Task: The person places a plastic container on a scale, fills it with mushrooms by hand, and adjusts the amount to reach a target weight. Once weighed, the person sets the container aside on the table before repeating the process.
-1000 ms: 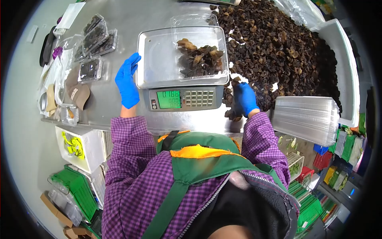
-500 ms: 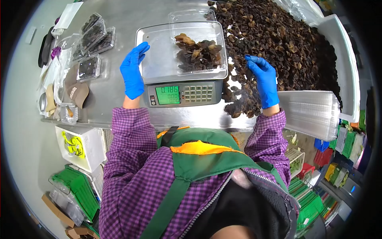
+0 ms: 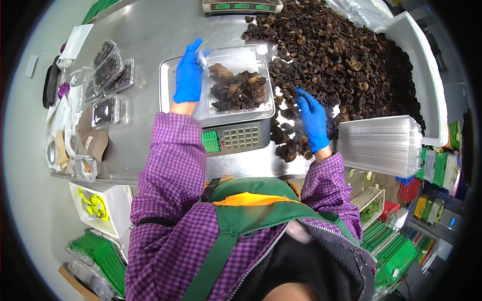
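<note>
A clear plastic clamshell box [image 3: 236, 113] with dark brown wood ear mushrooms [image 3: 240, 91] in it sits on the steel pan of a digital scale [image 3: 243, 136]. My left hand [image 3: 189, 78], in a blue glove, is at the box's left side with fingers stretched out; its fingertips are beside slightly blurred clear plastic. My sleeve covers part of the scale's green display. To the right of the scale, my blue-gloved right hand [image 3: 313, 121] hovers by the near edge of a large mushroom pile [image 3: 341, 60], fingers extended and nothing seen in them.
Stacked clear plastic trays [image 3: 380, 143] stand right of my right hand. A white foam box [image 3: 424, 60] lies tipped beside the pile. Several filled boxes [image 3: 106, 111] and a brown cap [image 3: 95, 143] are at the left. Another scale [image 3: 242, 6] stands at the far edge.
The view has shifted, bringing the second scale into sight. My left hand has moved rightward from the pan's left rim to the box. My right hand stays near the pile.
</note>
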{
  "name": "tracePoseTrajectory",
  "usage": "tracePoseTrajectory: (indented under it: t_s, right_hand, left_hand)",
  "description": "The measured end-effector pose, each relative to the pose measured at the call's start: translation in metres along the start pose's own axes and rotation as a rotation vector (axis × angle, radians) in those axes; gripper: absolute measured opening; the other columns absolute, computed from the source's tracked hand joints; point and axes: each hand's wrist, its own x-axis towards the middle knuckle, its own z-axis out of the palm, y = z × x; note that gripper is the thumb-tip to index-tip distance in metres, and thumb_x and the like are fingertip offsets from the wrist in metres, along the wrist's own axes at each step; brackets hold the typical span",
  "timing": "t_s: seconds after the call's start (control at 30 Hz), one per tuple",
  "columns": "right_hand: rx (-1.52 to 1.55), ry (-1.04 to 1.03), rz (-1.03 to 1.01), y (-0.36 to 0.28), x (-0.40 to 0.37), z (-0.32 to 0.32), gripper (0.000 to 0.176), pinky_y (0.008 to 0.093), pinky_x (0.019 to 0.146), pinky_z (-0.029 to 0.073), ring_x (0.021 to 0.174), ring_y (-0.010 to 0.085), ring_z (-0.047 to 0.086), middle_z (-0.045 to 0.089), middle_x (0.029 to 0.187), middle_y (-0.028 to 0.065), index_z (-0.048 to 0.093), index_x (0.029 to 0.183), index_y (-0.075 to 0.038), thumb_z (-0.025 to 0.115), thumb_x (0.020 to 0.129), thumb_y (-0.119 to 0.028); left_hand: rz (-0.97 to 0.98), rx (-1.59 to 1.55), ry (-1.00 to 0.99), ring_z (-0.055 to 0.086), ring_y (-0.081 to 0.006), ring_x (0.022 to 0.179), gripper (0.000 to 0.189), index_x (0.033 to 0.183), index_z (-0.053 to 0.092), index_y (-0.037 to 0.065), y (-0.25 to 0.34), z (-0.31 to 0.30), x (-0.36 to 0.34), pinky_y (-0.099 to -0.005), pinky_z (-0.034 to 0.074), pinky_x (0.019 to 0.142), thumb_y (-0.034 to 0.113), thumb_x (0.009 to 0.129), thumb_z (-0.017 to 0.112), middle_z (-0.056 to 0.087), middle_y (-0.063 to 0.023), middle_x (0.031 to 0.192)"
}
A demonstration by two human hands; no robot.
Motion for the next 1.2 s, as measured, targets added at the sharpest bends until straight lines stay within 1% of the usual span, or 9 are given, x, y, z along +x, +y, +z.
tracePoseTrajectory:
  t_s: [0.1,0.17,0.2,0.27,0.67,0.87,0.9,1.03,1.2]
  right_hand:
    - [0.189,-0.171,0.365,-0.040,-0.011,0.025,0.047,0.0249,0.050,0.049,0.061,0.0131,0.062,0.066,0.083,0.0080,0.055,0.126,-0.006,0.052,0.095,-0.041]
    - [0.300,-0.278,0.453,-0.049,-0.011,0.038,0.054,0.0246,0.049,0.048,0.062,0.0144,0.063,0.066,0.082,0.0091,0.051,0.128,-0.003,0.051,0.095,-0.044]
    - [0.322,-0.301,0.533,-0.048,-0.008,0.044,0.048,0.0249,0.052,0.050,0.066,0.0153,0.065,0.066,0.085,0.0095,0.049,0.128,-0.001,0.052,0.095,-0.036]
    - [0.376,-0.286,0.495,-0.040,-0.008,0.055,0.044,0.0248,0.054,0.051,0.069,0.0153,0.065,0.066,0.087,0.0091,0.051,0.127,0.000,0.053,0.095,-0.031]
    - [0.254,-0.229,0.343,-0.034,-0.001,0.055,0.035,0.0250,0.060,0.051,0.068,0.0115,0.062,0.066,0.086,0.0063,0.055,0.120,0.003,0.060,0.089,-0.011]
    - [-0.412,0.417,-0.399,-0.100,-0.037,-0.139,0.039,0.0321,0.089,0.048,0.110,0.0174,0.056,0.058,0.123,0.0096,0.055,0.127,-0.006,0.056,0.089,0.000]
    - [-0.862,0.544,-0.482,-0.110,-0.044,-0.177,0.039,0.0340,0.091,0.047,0.112,0.0214,0.055,0.059,0.122,0.0115,0.054,0.129,-0.007,0.055,0.090,-0.003]
    - [-1.397,0.458,-0.218,-0.086,-0.074,-0.283,0.035,0.0329,0.089,0.045,0.107,0.0254,0.058,0.059,0.118,0.0144,0.057,0.125,-0.008,0.058,0.091,-0.011]
    - [-0.875,0.448,0.132,-0.054,-0.067,-0.352,0.030,0.0287,0.087,0.046,0.094,0.0177,0.062,0.068,0.101,0.0102,0.063,0.114,0.002,0.061,0.091,-0.017]
  left_hand:
    - [0.025,0.341,-0.011,0.051,-0.0208,0.113,0.055,0.138,0.042,0.009,0.025,0.016,-0.056,-0.0330,0.040,0.096,0.025,0.089,0.061,0.051,-0.0155,0.130]
    - [0.100,0.986,0.013,0.054,-0.0145,0.105,0.061,0.142,0.037,0.008,0.012,-0.003,-0.079,-0.0298,0.045,0.085,0.022,0.088,0.061,0.056,-0.0081,0.120]
    - [0.102,0.989,0.013,0.054,-0.0145,0.105,0.061,0.142,0.037,0.008,0.016,-0.007,-0.089,-0.0298,0.045,0.085,0.022,0.088,0.061,0.056,-0.0081,0.120]
    - [-0.387,0.579,-0.168,0.057,-0.0136,0.099,0.064,0.144,0.032,0.006,0.023,-0.012,-0.103,-0.0279,0.049,0.080,0.016,0.087,0.061,0.053,-0.0087,0.127]
    - [-0.335,0.279,-0.122,0.058,-0.0125,0.098,0.058,0.142,0.036,0.005,0.008,-0.006,-0.117,-0.0246,0.048,0.080,0.013,0.088,0.058,0.053,-0.0080,0.130]
    - [-0.286,0.287,-0.042,0.056,-0.0159,0.107,0.049,0.138,0.043,0.006,0.050,-0.040,-0.117,-0.0293,0.043,0.092,0.021,0.093,0.054,0.051,-0.0080,0.133]
    - [-0.275,0.283,0.001,0.055,-0.0165,0.110,0.047,0.137,0.045,0.006,0.051,-0.044,-0.115,-0.0304,0.041,0.095,0.023,0.094,0.053,0.051,-0.0081,0.134]
    - [-0.196,0.200,0.012,0.054,-0.0175,0.114,0.044,0.134,0.048,0.006,0.055,-0.043,-0.111,-0.0297,0.039,0.096,0.023,0.094,0.052,0.054,-0.0065,0.131]
    - [-0.199,0.215,0.000,0.053,-0.0175,0.116,0.043,0.132,0.051,0.007,0.054,-0.029,-0.108,-0.0309,0.038,0.098,0.026,0.093,0.053,0.054,-0.0055,0.131]
